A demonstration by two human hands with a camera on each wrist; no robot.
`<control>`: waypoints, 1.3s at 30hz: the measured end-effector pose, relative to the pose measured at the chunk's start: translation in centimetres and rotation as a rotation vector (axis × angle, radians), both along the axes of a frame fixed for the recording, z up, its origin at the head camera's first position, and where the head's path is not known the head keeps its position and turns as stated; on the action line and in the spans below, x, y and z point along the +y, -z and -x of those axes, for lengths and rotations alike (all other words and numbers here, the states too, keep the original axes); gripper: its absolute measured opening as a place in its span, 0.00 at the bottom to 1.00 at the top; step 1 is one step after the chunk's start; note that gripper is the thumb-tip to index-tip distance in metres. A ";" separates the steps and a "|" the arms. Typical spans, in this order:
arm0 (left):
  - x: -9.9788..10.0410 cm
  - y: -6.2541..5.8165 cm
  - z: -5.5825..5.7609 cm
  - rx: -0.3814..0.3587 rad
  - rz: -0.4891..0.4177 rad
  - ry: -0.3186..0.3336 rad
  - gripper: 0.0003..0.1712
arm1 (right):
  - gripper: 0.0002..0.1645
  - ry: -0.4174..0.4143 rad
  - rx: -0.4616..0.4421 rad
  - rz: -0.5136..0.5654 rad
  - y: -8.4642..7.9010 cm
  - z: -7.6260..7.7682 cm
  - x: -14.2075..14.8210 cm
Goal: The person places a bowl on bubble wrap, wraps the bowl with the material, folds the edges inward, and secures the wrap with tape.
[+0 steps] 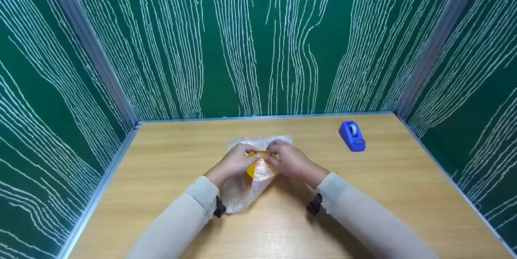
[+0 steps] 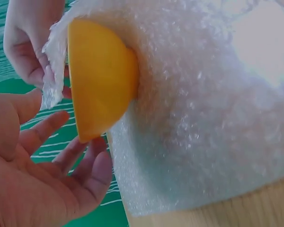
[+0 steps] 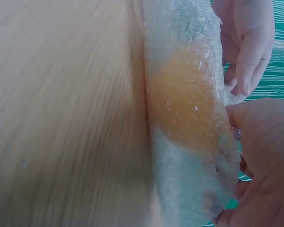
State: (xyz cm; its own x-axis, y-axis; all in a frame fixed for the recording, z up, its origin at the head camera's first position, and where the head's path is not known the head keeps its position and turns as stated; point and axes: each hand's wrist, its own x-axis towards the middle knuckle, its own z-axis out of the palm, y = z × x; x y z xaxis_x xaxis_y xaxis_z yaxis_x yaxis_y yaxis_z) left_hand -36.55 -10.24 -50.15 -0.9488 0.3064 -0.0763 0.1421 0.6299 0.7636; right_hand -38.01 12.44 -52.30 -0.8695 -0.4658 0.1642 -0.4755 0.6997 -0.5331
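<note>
A yellow bowl (image 2: 97, 80) stands on a sheet of bubble wrap (image 1: 242, 196), and a fold of the wrap comes up over its near right side. In the left wrist view, my left hand (image 2: 47, 165) has its fingertips curled at the bowl's rim, its thumb at the edge of the raised fold. My right hand (image 1: 288, 158) holds that fold at the rim, thumb on one side and fingers on the other. Through the wrap the bowl (image 3: 187, 101) shows blurred in the right wrist view. Part of the bowl's opening is hidden by the fold and hands.
A blue tape dispenser (image 1: 352, 136) with a roll in it stands at the back right of the wooden table (image 1: 161, 162). Green panels (image 1: 262, 49) with white wavy lines rise behind the table and at both sides, joined by grey posts.
</note>
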 end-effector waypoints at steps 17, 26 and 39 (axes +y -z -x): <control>1.5 0.3 -0.2 -0.021 0.028 -0.191 0.09 | 0.12 0.142 -0.137 0.035 -1.1 1.1 1.4; 1.7 0.3 -0.2 -0.026 0.038 -0.227 0.09 | 0.21 0.222 -0.197 0.005 -0.6 4.5 4.5; 1.6 0.6 -0.1 -0.059 0.018 -0.246 0.10 | 0.34 0.231 -0.276 0.001 1.6 6.3 6.1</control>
State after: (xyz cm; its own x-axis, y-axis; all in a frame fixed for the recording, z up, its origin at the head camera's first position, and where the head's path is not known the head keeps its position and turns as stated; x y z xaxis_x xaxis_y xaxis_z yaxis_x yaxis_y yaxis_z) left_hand -36.47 -8.63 -50.74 -0.9885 0.0649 -0.1368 -0.0614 0.6537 0.7543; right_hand -44.36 18.56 -53.91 -0.9635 -0.2516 -0.0912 -0.1427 0.7715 -0.6200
